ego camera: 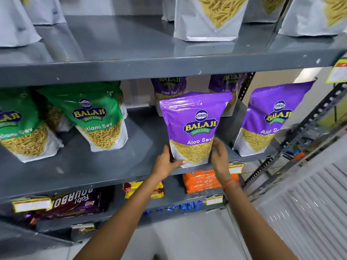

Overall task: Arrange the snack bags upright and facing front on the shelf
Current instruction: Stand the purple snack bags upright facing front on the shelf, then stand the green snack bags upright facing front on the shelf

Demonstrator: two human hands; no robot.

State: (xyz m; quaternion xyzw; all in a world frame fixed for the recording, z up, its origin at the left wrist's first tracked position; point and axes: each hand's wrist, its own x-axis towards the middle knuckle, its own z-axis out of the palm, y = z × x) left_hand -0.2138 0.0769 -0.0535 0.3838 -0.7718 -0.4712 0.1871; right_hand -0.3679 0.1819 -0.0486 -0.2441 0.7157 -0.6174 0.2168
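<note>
A purple Aloo Sev bag [195, 124] stands upright, label facing front, near the front edge of the grey middle shelf [105, 169]. My left hand [167, 162] grips its lower left corner, thumb under the base. My right hand [219, 152] curls against its lower right side. Another purple Aloo Sev bag [270, 117] stands to the right, leaning slightly. Two more purple bags [169, 89] stand behind. Two green Ratlami Sev bags [97, 117] [18, 126] stand at the left, tilted.
The upper shelf [131, 44] holds white pouches of yellow sticks [210, 17]. The lower shelves carry orange packets [201, 182], a yellow packet [139, 188] and dark biscuit packs [78, 201]. A perforated metal upright [304, 128] stands at the right. Price tags [32, 204] hang on shelf edges.
</note>
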